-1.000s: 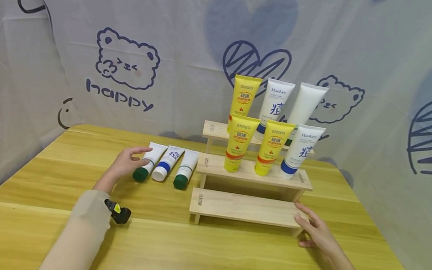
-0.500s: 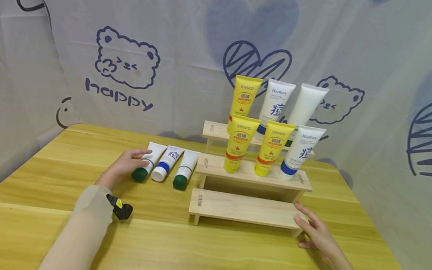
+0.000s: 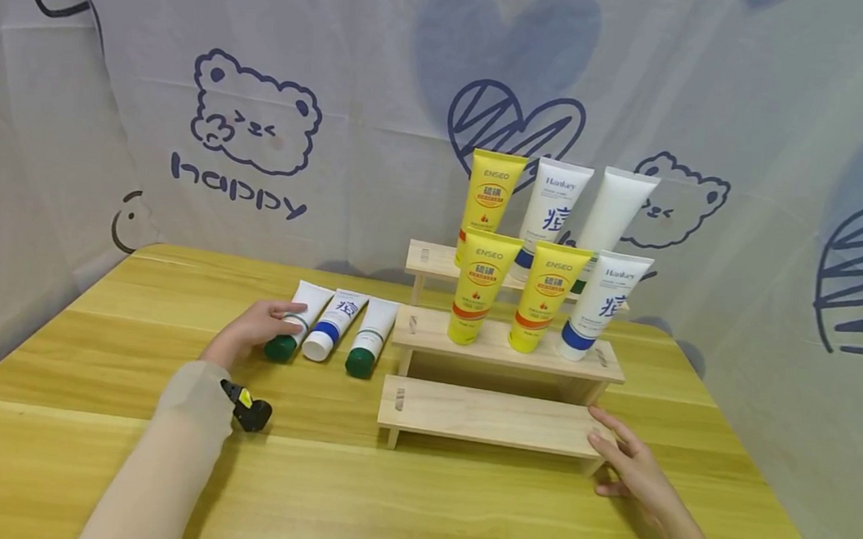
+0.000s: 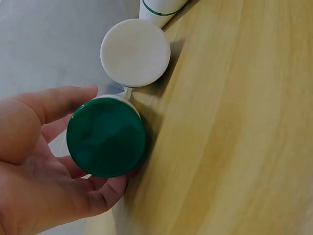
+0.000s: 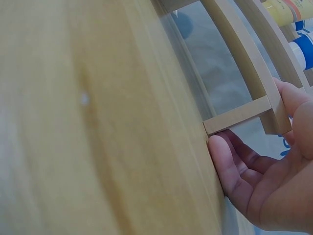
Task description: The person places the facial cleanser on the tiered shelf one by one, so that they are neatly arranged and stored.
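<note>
On the table's left side, my left hand (image 3: 258, 326) holds a white tube with a green cap (image 3: 280, 347). Its thumb and fingers curl around the tube, with the cap (image 4: 106, 137) facing the left wrist camera. Alongside lie a white tube with a blue band (image 3: 327, 329) and another green-capped tube (image 3: 371, 338). My right hand (image 3: 639, 468) grips the right end of the lowest step of a wooden display stand (image 3: 489, 415). In the right wrist view, the fingers (image 5: 227, 166) rest by the step's leg and the thumb lies higher, at the board's edge.
Two yellow tubes (image 3: 481, 290) and a white blue-capped tube (image 3: 602, 306) stand on the middle step. Behind them on the top step are a yellow tube (image 3: 492, 190), a blue-capped tube (image 3: 552, 203) and a plain white tube (image 3: 616, 211). A printed cloth (image 3: 378, 174) hangs behind the table.
My left hand has shifted slightly right and closed its fingers around the leftmost green-capped tube, which stays lying on the table. My right hand has stayed on the stand.
</note>
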